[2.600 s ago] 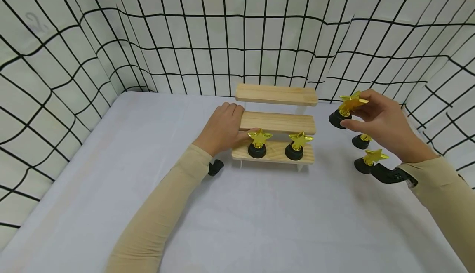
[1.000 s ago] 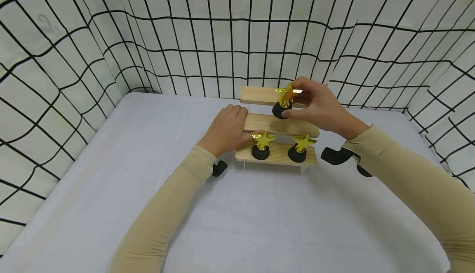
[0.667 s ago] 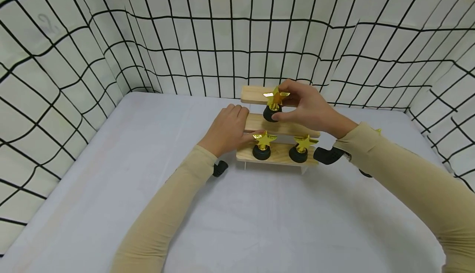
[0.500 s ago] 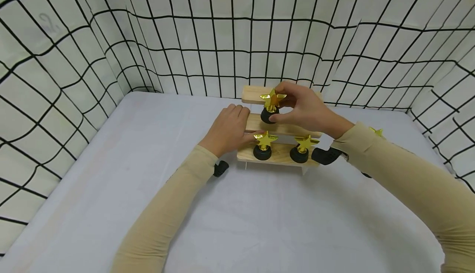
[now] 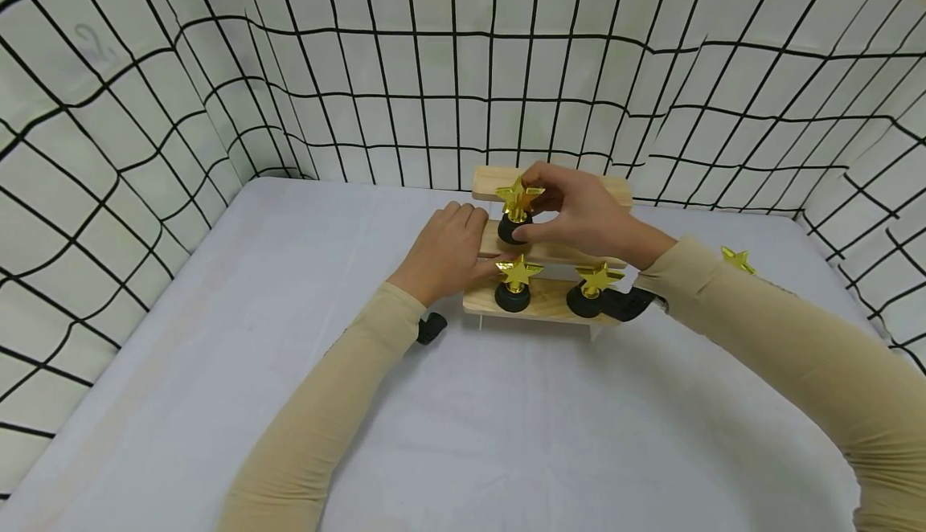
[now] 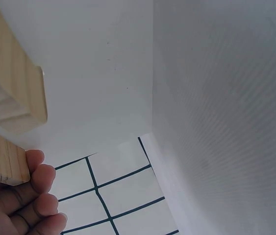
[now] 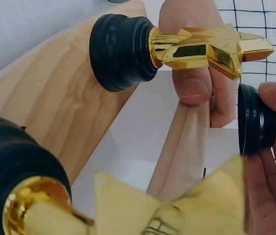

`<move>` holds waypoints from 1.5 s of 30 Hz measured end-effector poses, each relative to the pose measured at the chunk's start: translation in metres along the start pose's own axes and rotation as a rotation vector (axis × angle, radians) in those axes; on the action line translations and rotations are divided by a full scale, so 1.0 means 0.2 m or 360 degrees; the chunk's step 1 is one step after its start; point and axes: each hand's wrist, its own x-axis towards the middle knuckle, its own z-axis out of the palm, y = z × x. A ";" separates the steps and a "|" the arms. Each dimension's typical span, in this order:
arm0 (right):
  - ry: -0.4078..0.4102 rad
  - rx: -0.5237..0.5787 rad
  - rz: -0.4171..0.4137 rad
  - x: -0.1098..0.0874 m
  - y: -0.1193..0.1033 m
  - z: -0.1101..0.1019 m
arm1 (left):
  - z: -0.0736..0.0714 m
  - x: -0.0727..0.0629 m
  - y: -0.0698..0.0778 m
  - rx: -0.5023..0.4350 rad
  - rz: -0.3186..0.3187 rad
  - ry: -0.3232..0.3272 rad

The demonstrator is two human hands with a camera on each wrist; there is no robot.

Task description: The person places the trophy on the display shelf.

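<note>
A three-step wooden stand (image 5: 546, 299) stands near the back of the table. My left hand (image 5: 441, 251) grips the left end of its middle step (image 5: 564, 252); in the left wrist view, the fingers (image 6: 42, 178) curl round a plank end. Between thumb and fingers, my right hand (image 5: 586, 214) pinches a gold star trophy (image 5: 517, 202) with a black base, upright at the left part of the middle step. Whether its base (image 7: 255, 122) touches the wood, I cannot tell. Two similar trophies, a left one (image 5: 515, 279) and a right one (image 5: 595, 284), stand on the lowest step.
Another star trophy (image 5: 738, 259) shows on the table's right, partly hidden by my right sleeve (image 5: 760, 315). The top step (image 5: 615, 190) is partly covered by my right hand. White walls with a black grid (image 5: 434, 66) enclose the white-covered table (image 5: 506, 419).
My right hand has carried the trophy left from the table's right side to the middle step, lowering slightly in the last second. My left hand keeps its grip on the stand.
</note>
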 end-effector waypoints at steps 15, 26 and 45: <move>0.0012 -0.0118 -0.0005 0.00 -0.04 0.03 | 0.00 0.00 0.00 -0.0018 -0.0009 -0.0020; -0.0011 -0.0164 -0.0023 0.00 -0.05 0.06 | 0.00 0.01 0.01 -0.0009 -0.0003 -0.0062; -0.0031 -0.0292 0.0094 0.02 -0.09 0.08 | -0.01 0.01 0.01 -0.0005 -0.0034 -0.0090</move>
